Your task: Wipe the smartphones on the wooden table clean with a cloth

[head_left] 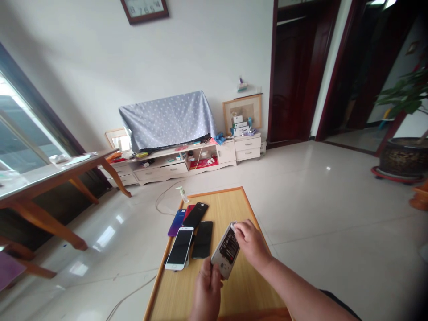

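My left hand [206, 290] grips the near end of a silver phone [226, 252] held tilted above a small wooden table [230, 209]. My right hand [250, 243] is closed in a pinch at the phone's far end, holding a small white thing I cannot make out against it. Left of the held phone, several phones lie on the table: a white one [179, 248], a black one [202, 239], a dark one [195, 214] over a red one, and a purple one [176, 221].
A small clear bottle [182, 193] stands at the table's far left corner. A white cable [133, 292] trails over the tiled floor. A large wooden table [50, 176] stands left, a cloth-covered TV on a low white cabinet [174, 167] at the wall, a potted plant [404, 156] right.
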`<state>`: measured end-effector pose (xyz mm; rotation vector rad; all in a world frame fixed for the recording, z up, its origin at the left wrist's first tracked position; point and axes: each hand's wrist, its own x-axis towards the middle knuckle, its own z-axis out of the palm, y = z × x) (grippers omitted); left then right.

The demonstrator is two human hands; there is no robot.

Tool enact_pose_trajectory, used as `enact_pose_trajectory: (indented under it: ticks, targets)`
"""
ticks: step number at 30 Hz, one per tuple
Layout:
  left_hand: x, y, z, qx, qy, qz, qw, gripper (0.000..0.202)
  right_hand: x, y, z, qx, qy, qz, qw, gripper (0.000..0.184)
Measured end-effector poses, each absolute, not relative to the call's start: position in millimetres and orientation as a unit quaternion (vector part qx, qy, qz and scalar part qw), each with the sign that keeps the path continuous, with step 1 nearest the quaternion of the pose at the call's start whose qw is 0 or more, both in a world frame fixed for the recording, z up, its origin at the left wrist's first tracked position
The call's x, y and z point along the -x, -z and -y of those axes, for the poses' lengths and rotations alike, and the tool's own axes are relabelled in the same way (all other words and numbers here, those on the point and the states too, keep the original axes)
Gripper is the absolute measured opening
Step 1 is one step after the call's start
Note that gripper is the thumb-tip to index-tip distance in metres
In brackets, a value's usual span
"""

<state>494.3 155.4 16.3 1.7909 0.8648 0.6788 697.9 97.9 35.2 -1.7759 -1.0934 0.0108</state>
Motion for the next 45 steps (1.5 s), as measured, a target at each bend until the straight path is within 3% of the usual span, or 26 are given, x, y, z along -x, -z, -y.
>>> enact_pose_trajectory:
  ticks: [8,17,26,28,33,39,45]
  targets:
    - [-494,2,-164,-0.619,-0.275,-0.398,0.619,0.047,-640,-20,-86,0.716,-0.079,0.553,0.419,0.021]
    - [-497,2,-179,-0.603,-0.203,-0.462,0.617,0.050,-671,-12,-90,0.771,-0.051,0.510,0.377,0.018]
    - [-498,-6,-181,-0.818,-0.135,-0.464,0.313,0.072,-665,-3,-94,0.783,-0.035,0.512,0.352,0.018]
    - [-500,-11,-176,-0.838,-0.107,-0.451,0.286,0.071,-664,-2,-94,0.786,-0.031,0.510,0.347,0.019]
    - [-501,-19,-173,-0.875,-0.073,-0.410,0.247,0.046,-662,-5,-93,0.793,-0.019,0.509,0.335,0.020]
    - [-486,-3,-180,-0.902,-0.084,-0.394,0.156,0.069,-663,-11,-92,0.797,0.000,0.515,0.315,0.033]
    - [-458,33,-202,-0.922,-0.161,-0.322,0.147,0.070,-631,1,-85,0.770,-0.022,0.578,0.269,0.041]
